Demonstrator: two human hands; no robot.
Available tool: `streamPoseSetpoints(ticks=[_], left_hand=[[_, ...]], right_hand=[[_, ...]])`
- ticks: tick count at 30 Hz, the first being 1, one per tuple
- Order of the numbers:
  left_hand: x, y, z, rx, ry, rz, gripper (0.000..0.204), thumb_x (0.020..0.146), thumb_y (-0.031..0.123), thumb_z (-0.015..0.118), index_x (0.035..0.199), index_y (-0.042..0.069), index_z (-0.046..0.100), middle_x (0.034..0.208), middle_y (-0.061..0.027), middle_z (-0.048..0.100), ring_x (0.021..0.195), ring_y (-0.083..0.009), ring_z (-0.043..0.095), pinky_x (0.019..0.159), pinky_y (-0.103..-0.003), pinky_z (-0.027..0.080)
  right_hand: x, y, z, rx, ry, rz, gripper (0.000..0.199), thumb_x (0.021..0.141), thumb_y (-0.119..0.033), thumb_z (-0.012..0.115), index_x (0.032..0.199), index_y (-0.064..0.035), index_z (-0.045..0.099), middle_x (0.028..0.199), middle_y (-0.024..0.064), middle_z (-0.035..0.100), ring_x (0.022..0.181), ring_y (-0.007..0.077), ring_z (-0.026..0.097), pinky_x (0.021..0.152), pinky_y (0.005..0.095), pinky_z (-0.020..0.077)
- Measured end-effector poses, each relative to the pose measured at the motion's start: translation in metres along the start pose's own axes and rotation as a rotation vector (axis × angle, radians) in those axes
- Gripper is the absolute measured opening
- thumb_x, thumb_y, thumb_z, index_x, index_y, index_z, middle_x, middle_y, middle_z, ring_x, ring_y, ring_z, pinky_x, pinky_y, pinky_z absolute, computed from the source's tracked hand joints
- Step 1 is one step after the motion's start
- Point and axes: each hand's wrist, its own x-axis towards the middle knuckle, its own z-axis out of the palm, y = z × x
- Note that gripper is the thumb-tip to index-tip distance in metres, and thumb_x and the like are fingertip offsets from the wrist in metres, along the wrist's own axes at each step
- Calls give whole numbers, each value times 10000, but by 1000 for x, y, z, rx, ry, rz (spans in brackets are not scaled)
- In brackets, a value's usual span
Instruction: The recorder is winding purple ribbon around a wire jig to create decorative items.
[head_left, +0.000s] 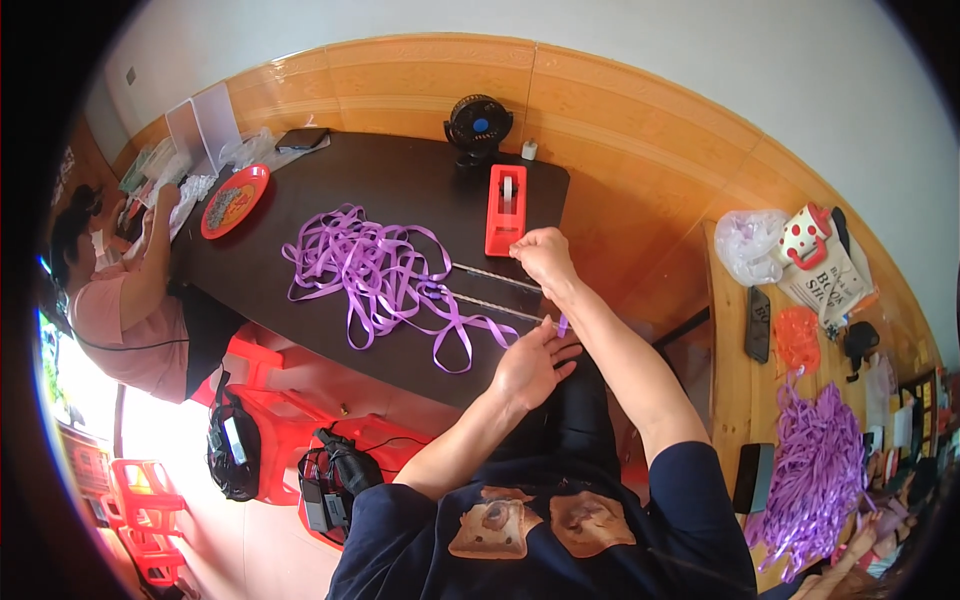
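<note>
A tangled heap of purple ribbon (365, 262) lies on the dark table, with loose loops trailing toward my left hand (535, 368). That hand is palm up at the table's near right edge. Its thumb and forefinger pinch a ribbon end, while the other fingers are spread. My right hand (545, 260) reaches to the near end of a red tape dispenser (506, 238), its fingertips pressed together. What they pinch, if anything, is too small to make out. Two thin, light rods (497, 276) lie between the ribbon heap and my hands.
A black fan (478, 126) stands behind the dispenser. At the left, a person (135, 310) sits near a red plate (236, 202) of small grey pieces. On the wooden table at right are more purple ribbons (815, 470), a phone (758, 325) and a dotted mug (803, 236). Red stools (270, 430) hold black bags.
</note>
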Motion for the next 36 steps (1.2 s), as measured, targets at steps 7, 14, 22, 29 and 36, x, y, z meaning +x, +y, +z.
streamPoseSetpoints(ticks=[7, 14, 22, 29, 36], left_hand=[[0, 0, -6, 9, 27, -3, 441, 980, 417, 419, 1230, 54, 438, 1276, -133, 509, 1181, -262, 444, 974, -392, 327], [-2, 1, -2, 30, 61, 15, 351, 993, 392, 408, 1168, 100, 494, 1266, -111, 531, 1113, -234, 482, 922, -381, 362], [-4, 0, 1, 53, 55, 3, 444, 1003, 400, 355, 1271, 62, 456, 1299, -120, 505, 1171, -241, 455, 959, -365, 347], [-2, 0, -1, 20, 56, 19, 306, 996, 353, 411, 1155, 108, 500, 1243, -113, 558, 1101, -231, 500, 914, -383, 374], [-3, 2, 2, 1, 63, 19, 303, 993, 347, 420, 1149, 103, 508, 1239, -109, 563, 1095, -231, 506, 915, -384, 373]], right_hand=[[-12, 17, -80, 68, -397, -26, 131, 776, -81, 647, 695, 21, 640, 896, 107, 611, 883, 182, 562, 872, 249, 404], [-52, 21, -129, 102, -695, -24, 184, 882, -110, 612, 734, -3, 629, 1141, 129, 550, 958, 150, 540, 839, 275, 423], [-47, 36, -116, 120, -786, -60, 176, 889, -89, 597, 742, 5, 619, 939, 37, 539, 813, 105, 494, 703, 253, 406], [-49, 47, -109, 85, -690, -115, 189, 870, -78, 607, 705, 15, 606, 830, 27, 526, 738, 95, 491, 635, 254, 399], [-49, 46, -101, 13, -584, -113, 223, 807, -59, 641, 608, 22, 582, 638, 15, 522, 572, 92, 482, 513, 266, 376]])
